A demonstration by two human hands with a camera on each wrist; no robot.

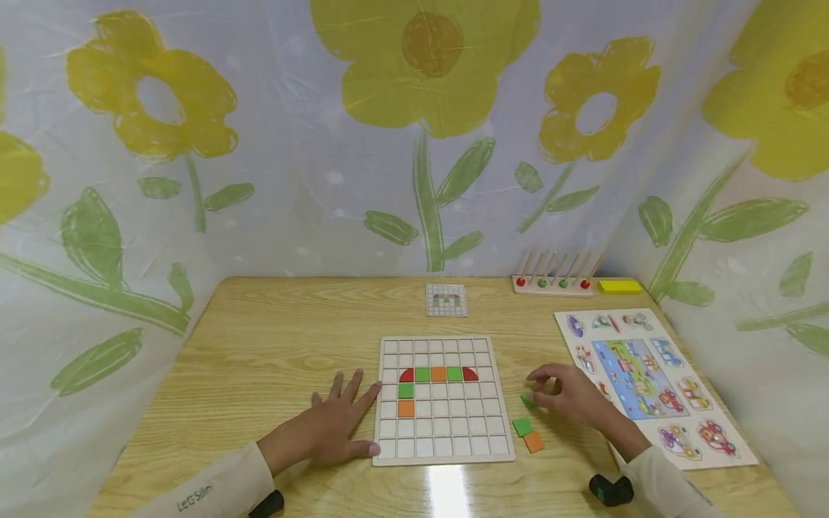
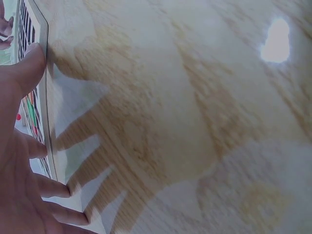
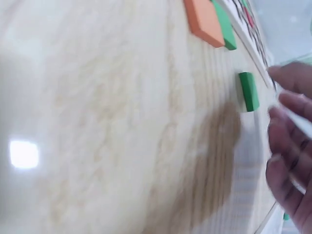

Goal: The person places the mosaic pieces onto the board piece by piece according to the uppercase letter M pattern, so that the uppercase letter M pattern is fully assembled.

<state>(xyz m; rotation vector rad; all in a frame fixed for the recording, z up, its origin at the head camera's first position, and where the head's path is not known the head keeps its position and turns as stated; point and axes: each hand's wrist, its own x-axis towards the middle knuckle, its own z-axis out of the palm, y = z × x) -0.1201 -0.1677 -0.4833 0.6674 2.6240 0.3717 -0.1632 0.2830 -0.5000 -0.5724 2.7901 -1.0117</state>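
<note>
A white grid board (image 1: 447, 452) lies flat mid-table, holding a row of red, green and orange tiles with a green and an orange tile below its left end. My left hand (image 1: 338, 424) spreads its fingers along the board's left side, the thumb (image 2: 33, 63) touching the rim. Right of the board my right hand (image 1: 565, 392) hovers with loosely bent fingers over a small green piece (image 3: 249, 91); a gap shows between them, and nothing is visible in the hand. Nearer the front lie a green tile (image 1: 522, 426) and an orange tile (image 1: 534, 442), touching each other.
A small pattern card (image 1: 446, 300) lies behind the board. At the right sits a picture puzzle board (image 1: 622, 331), partly beneath the right forearm. Behind it stand a peg rack (image 1: 553, 285) with red and green beads and a yellow block (image 1: 619, 287). Flowered curtains enclose the table.
</note>
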